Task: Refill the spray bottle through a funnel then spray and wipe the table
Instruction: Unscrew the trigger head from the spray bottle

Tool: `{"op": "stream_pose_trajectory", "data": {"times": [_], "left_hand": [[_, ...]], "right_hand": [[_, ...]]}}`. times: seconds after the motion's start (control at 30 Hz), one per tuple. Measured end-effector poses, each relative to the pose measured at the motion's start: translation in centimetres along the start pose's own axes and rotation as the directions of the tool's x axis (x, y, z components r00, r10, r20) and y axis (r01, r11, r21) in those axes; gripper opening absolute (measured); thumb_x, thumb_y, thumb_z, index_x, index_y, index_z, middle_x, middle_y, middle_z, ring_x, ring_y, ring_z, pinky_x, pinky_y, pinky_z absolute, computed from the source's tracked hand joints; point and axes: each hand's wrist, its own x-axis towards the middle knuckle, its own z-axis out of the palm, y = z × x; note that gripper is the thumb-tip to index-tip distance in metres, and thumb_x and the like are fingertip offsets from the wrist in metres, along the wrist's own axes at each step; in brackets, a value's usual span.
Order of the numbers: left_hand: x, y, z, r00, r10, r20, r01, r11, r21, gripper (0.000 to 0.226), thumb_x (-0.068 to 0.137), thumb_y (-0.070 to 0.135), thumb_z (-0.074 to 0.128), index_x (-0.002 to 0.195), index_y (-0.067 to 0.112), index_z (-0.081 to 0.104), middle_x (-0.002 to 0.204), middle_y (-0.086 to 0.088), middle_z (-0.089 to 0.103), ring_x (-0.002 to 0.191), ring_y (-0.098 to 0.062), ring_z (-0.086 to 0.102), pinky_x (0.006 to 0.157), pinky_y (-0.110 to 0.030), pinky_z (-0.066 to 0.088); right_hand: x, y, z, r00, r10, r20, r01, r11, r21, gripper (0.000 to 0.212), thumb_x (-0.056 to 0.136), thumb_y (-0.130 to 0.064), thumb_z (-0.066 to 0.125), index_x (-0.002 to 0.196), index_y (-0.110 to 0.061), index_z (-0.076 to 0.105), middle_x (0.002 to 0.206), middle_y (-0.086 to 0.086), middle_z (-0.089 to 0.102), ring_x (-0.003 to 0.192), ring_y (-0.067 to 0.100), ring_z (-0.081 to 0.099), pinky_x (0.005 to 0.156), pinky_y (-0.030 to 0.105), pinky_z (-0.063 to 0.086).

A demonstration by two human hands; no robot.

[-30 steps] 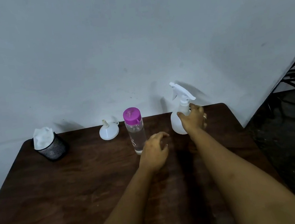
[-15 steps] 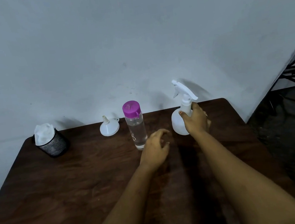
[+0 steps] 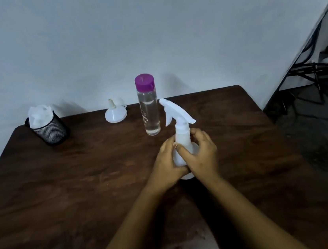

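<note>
Head view: the white spray bottle [image 3: 181, 130] stands upright mid-table, gripped round its body by the left hand [image 3: 169, 165] and the right hand [image 3: 203, 156]; its trigger head is on. Judged barely begun: the funnel [image 3: 116, 114] lies mouth-down near the wall, beside the capped water bottle [image 3: 149, 113]; the tissues [image 3: 39, 115] sit in their mesh cup; unscrewing, filling, spraying and wiping remain.

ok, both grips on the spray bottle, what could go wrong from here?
1. The clear water bottle with the purple cap stands close behind the white plastic spray bottle; twisting off the trigger head might knock it over.
2. Left grip and right grip meet on the body; the head may turn awkwardly.
3. The white funnel sits spout-up by the dark wooden table's far edge; reaching past the water bottle could tip that bottle.
</note>
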Motion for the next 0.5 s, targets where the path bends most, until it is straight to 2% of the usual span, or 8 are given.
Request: {"op": "stream_pose_trajectory", "data": {"times": [0.1, 0.17, 0.3, 0.4, 0.5], "left_hand": [[-1.8, -1.2, -0.3, 0.991, 0.007, -0.136, -0.010, 1.000, -0.022, 0.063, 0.063, 0.037, 0.069, 0.122, 0.033, 0.048, 0.116, 0.019, 0.051, 0.108, 0.005, 0.053, 0.083, -0.015, 0.044], [-2.8, -2.2, -0.5, 0.976, 0.062, -0.209, -0.060, 0.998, 0.016, 0.062, 0.063, 0.038, 0.069, 0.122, 0.029, 0.049, 0.115, 0.017, 0.052, 0.108, -0.001, 0.054, 0.086, -0.025, 0.049], [-4.2, -4.1, -0.6, 0.947, 0.173, -0.271, -0.131, 0.977, 0.166, 0.080, 0.060, 0.052, 0.066, 0.133, 0.028, 0.042, 0.127, 0.009, 0.050, 0.117, -0.013, 0.050, 0.095, -0.040, 0.048], [-5.1, -5.0, -0.7, 0.927, 0.229, -0.296, -0.151, 0.952, 0.265, 0.090, 0.057, 0.058, 0.063, 0.138, 0.029, 0.037, 0.131, 0.007, 0.049, 0.121, -0.015, 0.047, 0.097, -0.043, 0.046], [-7.0, -5.4, -0.9, 0.912, 0.282, -0.298, -0.202, 0.941, 0.272, 0.087, 0.059, 0.058, 0.065, 0.138, 0.036, 0.034, 0.132, 0.010, 0.048, 0.122, -0.013, 0.047, 0.098, -0.043, 0.045]], "right_hand": [[-1.5, -0.5, 1.3, 0.997, -0.070, 0.018, 0.069, 0.996, 0.059, 0.046, 0.071, -0.037, 0.070, 0.112, -0.018, 0.061, 0.107, -0.006, 0.063, 0.100, 0.010, 0.059, 0.086, 0.025, 0.049], [-2.2, -0.8, 2.2, 0.991, -0.133, 0.024, 0.129, 0.986, 0.106, 0.045, 0.072, -0.034, 0.071, 0.113, -0.019, 0.060, 0.107, -0.007, 0.064, 0.099, 0.007, 0.059, 0.083, 0.017, 0.046], [-3.2, -1.0, 3.4, 0.975, -0.212, -0.069, 0.222, 0.950, 0.219, 0.041, 0.070, -0.034, 0.075, 0.107, -0.021, 0.062, 0.103, -0.006, 0.067, 0.095, 0.009, 0.063, 0.081, 0.025, 0.052], [-3.8, -1.4, 3.8, 0.962, -0.250, -0.114, 0.273, 0.910, 0.311, 0.036, 0.070, -0.034, 0.079, 0.100, -0.023, 0.063, 0.098, -0.004, 0.069, 0.089, 0.011, 0.066, 0.078, 0.030, 0.055], [-5.5, -2.0, 3.8, 0.946, -0.292, -0.141, 0.323, 0.875, 0.360, 0.036, 0.070, -0.034, 0.081, 0.098, -0.021, 0.063, 0.093, -0.005, 0.070, 0.083, 0.008, 0.067, 0.074, 0.026, 0.055]]}}
